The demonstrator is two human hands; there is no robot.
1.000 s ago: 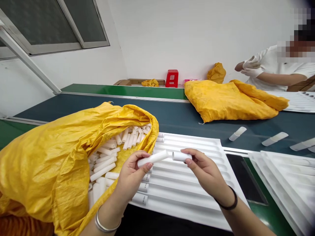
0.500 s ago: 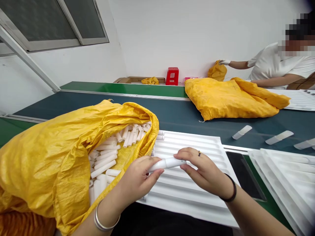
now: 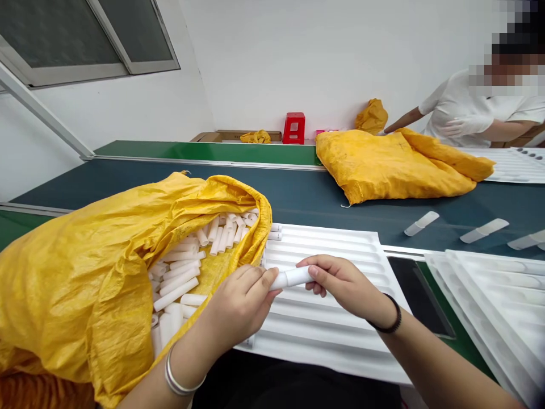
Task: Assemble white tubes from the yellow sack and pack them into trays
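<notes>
Between my hands is a white plastic tube (image 3: pixel 293 277) with a seam around its middle, held nearly level above a white grooved tray (image 3: pixel 323 329). My left hand (image 3: pixel 242 301) is closed round its left end, and the fingers cover that end. The thumb and fingers of my right hand (image 3: pixel 336 281) pinch the other end. Left of the tray, a yellow woven sack (image 3: pixel 106 255) lies with its mouth open, showing many loose white tubes (image 3: pixel 176 292) inside. A couple of tubes (image 3: pixel 276 232) rest at the tray's upper left corner, partly hidden by the sack.
Several tubes stand tilted on the dark conveyor belt (image 3: pixel 293 187), beyond the tray. A second yellow sack (image 3: pixel 392 167) lies across the belt. Stacked trays (image 3: pixel 489 301) and a black flat panel (image 3: pixel 419 295) are at right. A co-worker (image 3: pixel 464 113) wearing white gloves is opposite.
My right hand has moved from fingertips at the tube's end to a closed pinch on it. My left hand has turned over its end. The co-worker's gloved hand has risen before the body.
</notes>
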